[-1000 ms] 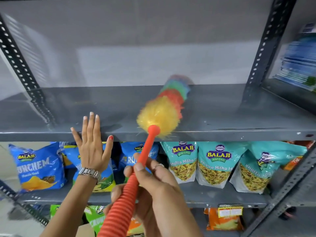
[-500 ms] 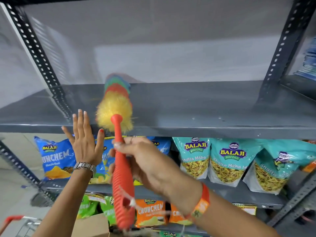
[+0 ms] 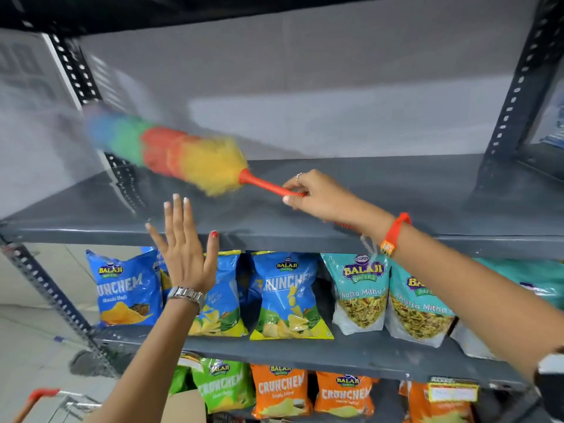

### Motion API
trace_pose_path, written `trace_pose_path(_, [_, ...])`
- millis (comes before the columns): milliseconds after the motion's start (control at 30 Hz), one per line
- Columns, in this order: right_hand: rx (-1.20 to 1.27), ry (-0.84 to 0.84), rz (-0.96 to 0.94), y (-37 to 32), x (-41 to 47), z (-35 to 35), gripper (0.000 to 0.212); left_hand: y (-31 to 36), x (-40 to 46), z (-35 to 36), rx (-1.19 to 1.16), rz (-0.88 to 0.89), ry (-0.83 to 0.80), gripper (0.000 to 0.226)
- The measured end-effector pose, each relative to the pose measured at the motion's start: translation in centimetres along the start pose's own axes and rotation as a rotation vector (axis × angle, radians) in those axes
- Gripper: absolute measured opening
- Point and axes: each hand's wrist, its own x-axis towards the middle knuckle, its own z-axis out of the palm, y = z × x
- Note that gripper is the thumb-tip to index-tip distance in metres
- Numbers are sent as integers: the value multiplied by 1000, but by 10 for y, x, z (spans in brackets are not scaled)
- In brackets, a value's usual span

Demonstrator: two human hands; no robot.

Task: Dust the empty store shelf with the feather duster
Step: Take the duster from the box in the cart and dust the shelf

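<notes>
The empty grey metal shelf [image 3: 381, 190] runs across the middle of the head view. My right hand [image 3: 317, 196] reaches over it and grips the red handle of the feather duster [image 3: 171, 155]. The duster's fluffy head, banded yellow, red, green and blue, points left toward the shelf's left rear corner and is blurred by motion. It hovers at or just above the shelf surface. My left hand [image 3: 183, 248] is raised flat in front of the shelf's front edge, fingers spread, holding nothing. A metal watch sits on that wrist.
Perforated steel uprights stand at the left [image 3: 76, 74] and right [image 3: 515, 96]. Snack bags [image 3: 287, 294] fill the shelf below, with more orange and green bags [image 3: 280, 392] under that. A trolley handle [image 3: 42, 395] shows at bottom left.
The duster has swung from pointing straight back to lying across the shelf, its head at the far left. My right hand moved up and right onto the shelf. The view shifted left.
</notes>
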Motion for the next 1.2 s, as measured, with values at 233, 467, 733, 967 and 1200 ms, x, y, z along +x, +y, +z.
trace_pose_path(233, [-136, -50, -25, 28, 9, -5, 23, 20, -2, 13, -14, -6, -24, 65])
trace_pose_path(467, [-200, -96, 81, 57, 43, -4, 22, 16, -4, 26, -13, -20, -37, 58])
trace_pose_path(733, [-288, 47, 251, 70, 95, 4, 24, 17, -5, 29, -40, -21, 8, 60])
trace_pose_path(967, [-385, 267, 157, 46, 119, 24, 32, 15, -4, 28, -51, 3, 4, 56])
trace_pose_path(1200, [-70, 27, 81, 38, 126, 14, 38, -4, 6, 17, -9, -64, 76, 59])
